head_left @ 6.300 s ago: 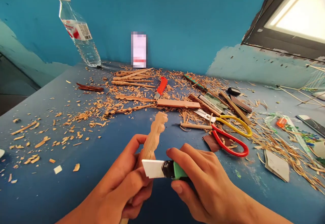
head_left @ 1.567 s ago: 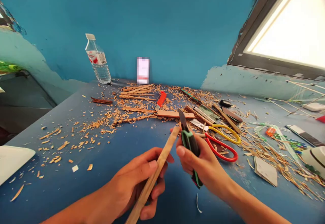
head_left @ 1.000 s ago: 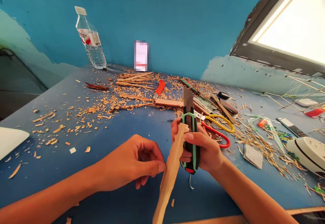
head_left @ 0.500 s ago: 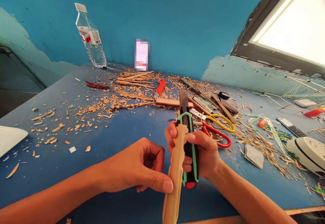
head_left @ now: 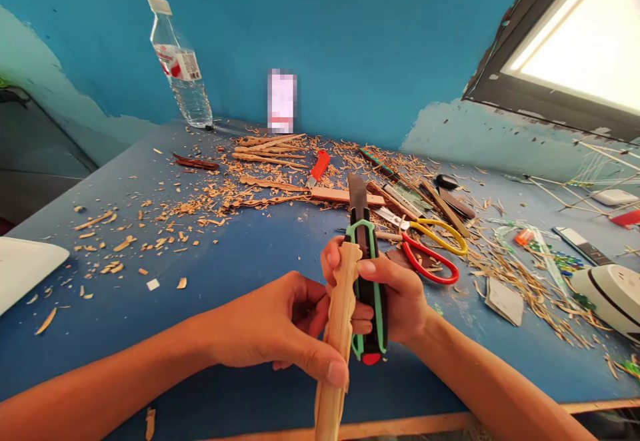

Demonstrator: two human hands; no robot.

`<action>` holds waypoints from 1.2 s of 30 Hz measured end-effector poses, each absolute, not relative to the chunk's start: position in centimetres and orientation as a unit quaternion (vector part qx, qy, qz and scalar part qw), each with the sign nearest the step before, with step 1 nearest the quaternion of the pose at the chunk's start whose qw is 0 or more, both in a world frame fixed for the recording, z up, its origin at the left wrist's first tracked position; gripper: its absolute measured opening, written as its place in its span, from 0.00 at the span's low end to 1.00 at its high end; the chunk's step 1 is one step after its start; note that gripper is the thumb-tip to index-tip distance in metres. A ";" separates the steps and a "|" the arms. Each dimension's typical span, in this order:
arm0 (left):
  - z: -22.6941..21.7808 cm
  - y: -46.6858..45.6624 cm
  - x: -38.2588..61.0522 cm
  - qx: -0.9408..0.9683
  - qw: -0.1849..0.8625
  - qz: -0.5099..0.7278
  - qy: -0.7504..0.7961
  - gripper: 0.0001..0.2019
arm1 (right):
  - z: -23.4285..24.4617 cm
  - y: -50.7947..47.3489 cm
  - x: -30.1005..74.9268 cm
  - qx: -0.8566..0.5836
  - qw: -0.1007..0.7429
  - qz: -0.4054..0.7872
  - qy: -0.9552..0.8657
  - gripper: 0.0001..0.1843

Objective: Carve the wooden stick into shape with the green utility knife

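A pale carved wooden stick (head_left: 340, 321) stands nearly upright in front of me, its notched top level with my right thumb. My right hand (head_left: 395, 294) is closed round a green-and-black utility knife (head_left: 367, 274) and also pins the top of the stick against it; the blade points up and away. My left hand (head_left: 285, 324) pinches the stick lower down, thumb on its near face. Both hands hover over the blue table (head_left: 240, 261).
Wood shavings (head_left: 200, 208) and carved sticks (head_left: 265, 151) litter the middle of the table. Red-and-yellow scissors (head_left: 435, 254), a red cutter (head_left: 318, 166) and flat tools lie right of centre. A water bottle (head_left: 180, 68) stands at the back; a white object (head_left: 607, 291) at the right.
The stick passed from my left hand to my right hand, which also holds the knife. My left hand then came back and pinched the stick lower down.
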State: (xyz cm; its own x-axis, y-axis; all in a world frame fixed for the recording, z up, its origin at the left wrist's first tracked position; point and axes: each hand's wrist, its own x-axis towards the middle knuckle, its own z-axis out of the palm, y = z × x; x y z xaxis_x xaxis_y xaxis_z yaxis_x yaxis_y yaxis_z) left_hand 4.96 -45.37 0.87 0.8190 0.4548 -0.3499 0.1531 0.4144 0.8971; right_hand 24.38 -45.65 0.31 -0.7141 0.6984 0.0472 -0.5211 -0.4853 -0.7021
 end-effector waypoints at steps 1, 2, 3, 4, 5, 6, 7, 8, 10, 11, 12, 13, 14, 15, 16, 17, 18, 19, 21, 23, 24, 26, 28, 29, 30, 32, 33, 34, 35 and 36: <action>0.8 -45.4 4.9 0.534 0.789 0.098 0.288 0.26 | 0.4 -45.7 24.5 -0.127 0.359 0.849 -0.368 0.13; 0.9 -45.6 4.8 0.537 0.784 0.106 0.292 0.26 | 0.5 -45.7 24.7 -0.133 0.361 0.843 -0.377 0.14; 0.9 -45.7 4.7 0.543 0.776 0.123 0.296 0.27 | 0.7 -45.8 24.9 -0.143 0.368 0.834 -0.385 0.14; 1.0 -46.0 4.6 0.554 0.761 0.152 0.302 0.28 | 0.9 -45.9 25.1 -0.157 0.380 0.822 -0.393 0.15; 1.1 -46.2 4.4 0.572 0.733 0.192 0.315 0.29 | 1.1 -46.0 25.4 -0.174 0.396 0.807 -0.402 0.15; 1.3 -46.5 4.2 0.598 0.690 0.238 0.333 0.28 | 1.3 -46.2 25.6 -0.195 0.417 0.787 -0.411 0.16; 1.5 -46.8 4.0 0.625 0.634 0.284 0.355 0.27 | 1.5 -46.3 25.9 -0.218 0.441 0.764 -0.418 0.17; 1.7 -47.0 3.9 0.649 0.574 0.324 0.380 0.25 | 1.6 -46.4 26.1 -0.239 0.465 0.739 -0.425 0.17; 2.2 -47.4 3.6 0.675 0.481 0.369 0.421 0.21 | 1.8 -46.6 26.3 -0.268 0.505 0.694 -0.437 0.17; 2.4 -47.6 3.6 0.676 0.465 0.373 0.433 0.20 | 1.8 -46.6 26.3 -0.275 0.521 0.677 -0.441 0.17; 2.6 -47.6 3.6 0.671 0.470 0.367 0.441 0.20 | 1.8 -46.6 26.3 -0.279 0.532 0.665 -0.443 0.16; 2.7 -47.7 3.6 0.663 0.487 0.352 0.447 0.21 | 1.8 -46.6 26.3 -0.280 0.538 0.659 -0.444 0.16; 2.8 -47.7 3.8 0.655 0.507 0.330 0.452 0.22 | 1.7 -46.6 26.3 -0.280 0.538 0.658 -0.445 0.16; 2.9 -47.6 3.9 0.650 0.525 0.308 0.455 0.22 | 1.6 -46.5 26.2 -0.279 0.536 0.660 -0.446 0.15; 2.8 -47.5 4.0 0.647 0.538 0.286 0.458 0.23 | 1.6 -46.5 26.2 -0.279 0.531 0.663 -0.447 0.15; 2.7 -47.4 4.1 0.647 0.545 0.269 0.461 0.22 | 1.5 -46.5 26.1 -0.280 0.527 0.666 -0.449 0.15; 2.6 -47.3 4.1 0.650 0.544 0.259 0.463 0.22 | 1.4 -46.5 26.1 -0.281 0.523 0.666 -0.451 0.16; 2.3 -47.2 4.1 0.657 0.539 0.254 0.462 0.21 | 1.3 -46.5 26.1 -0.283 0.521 0.665 -0.454 0.17; 1.8 -46.8 4.0 0.680 0.502 0.264 0.465 0.18 | 1.1 -46.6 26.2 -0.285 0.519 0.658 -0.465 0.18; 1.2 -46.4 3.6 0.719 0.400 0.307 0.478 0.14 | 0.9 -46.9 26.3 -0.286 0.521 0.647 -0.478 0.18; 1.0 -46.2 3.4 0.741 0.324 0.337 0.481 0.11 | 0.7 -47.1 26.3 -0.288 0.524 0.639 -0.484 0.18; 0.6 -45.8 3.0 0.779 0.156 0.391 0.464 0.10 | 0.2 -47.6 26.5 -0.298 0.532 0.617 -0.497 0.16; 0.3 -45.5 2.6 0.809 0.028 0.408 0.421 0.11 | -0.4 -48.3 26.6 -0.316 0.536 0.592 -0.512 0.15; 0.3 -45.5 2.3 0.820 -0.018 0.406 0.403 0.11 | -0.6 -48.5 26.6 -0.325 0.539 0.576 -0.522 0.14; 0.2 -45.5 2.1 0.830 -0.056 0.398 0.388 0.11 | -0.8 -48.8 26.6 -0.331 0.541 0.559 -0.535 0.13; 0.3 -45.6 1.7 0.846 -0.118 0.374 0.361 0.11 | -1.0 -49.2 26.6 -0.336 0.542 0.525 -0.564 0.11; 0.3 -45.6 1.5 0.852 -0.141 0.361 0.351 0.12 | -0.9 -49.2 26.5 -0.337 0.542 0.509 -0.578 0.11; 0.4 -45.7 1.3 0.856 -0.161 0.351 0.343 0.12 | -0.8 -49.3 26.4 -0.338 0.543 0.493 -0.589 0.11; 0.4 -45.8 1.2 0.858 -0.176 0.344 0.339 0.12 | -0.7 -49.3 26.3 -0.338 0.547 0.479 -0.598 0.11; 0.5 -45.8 1.2 0.857 -0.183 0.341 0.339 0.13 | -0.6 -49.3 26.2 -0.337 0.553 0.464 -0.604 0.11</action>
